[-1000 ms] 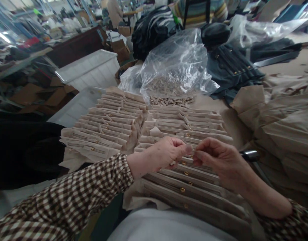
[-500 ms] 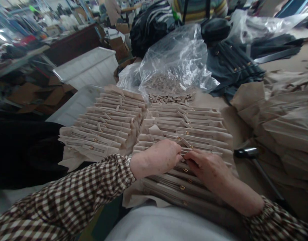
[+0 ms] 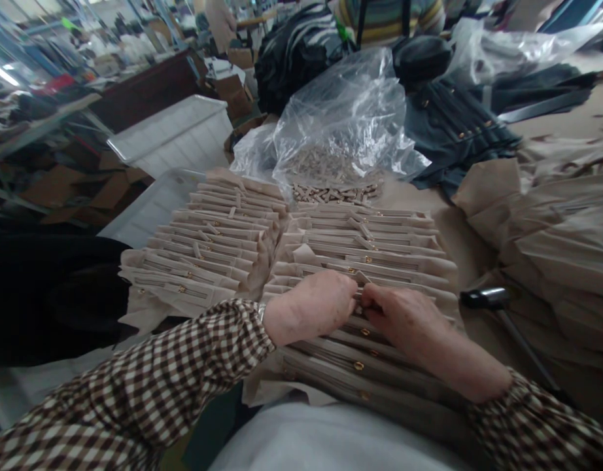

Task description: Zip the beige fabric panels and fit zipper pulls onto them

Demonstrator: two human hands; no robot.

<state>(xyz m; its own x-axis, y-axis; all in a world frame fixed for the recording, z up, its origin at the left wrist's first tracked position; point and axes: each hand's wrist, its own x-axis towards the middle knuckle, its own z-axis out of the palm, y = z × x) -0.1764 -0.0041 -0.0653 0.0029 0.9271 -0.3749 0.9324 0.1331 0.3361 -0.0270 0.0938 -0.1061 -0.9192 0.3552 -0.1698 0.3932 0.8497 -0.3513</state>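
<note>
Both my hands meet over the right-hand stack of beige fabric pieces with zippers [image 3: 390, 263], laid in overlapping rows. My left hand [image 3: 314, 306] is closed, thumb and fingers pinched at a zipper row. Facing it, my right hand [image 3: 409, 320] pinches at the same spot. A small beige piece [image 3: 359, 309] shows between the fingertips, mostly hidden by them. Nearer rows carry bare gold zipper sliders [image 3: 359, 366]; on several farther rows, narrow beige pull tabs [image 3: 365, 243] hang from the sliders.
Another stack of zippered pieces [image 3: 218, 239] lies left. Behind are loose beige tabs [image 3: 335, 194] and a clear plastic bag [image 3: 350, 111]. A black-headed hammer [image 3: 482, 298] lies right, beside piled beige fabric [image 3: 561, 242]. White bins [image 3: 174, 134] stand back left; dark bags [image 3: 461, 124] lie back right.
My hands stay at nearly the same spot on the zipper row. The right fingers have risen slightly and curled more. The view has shifted a little.
</note>
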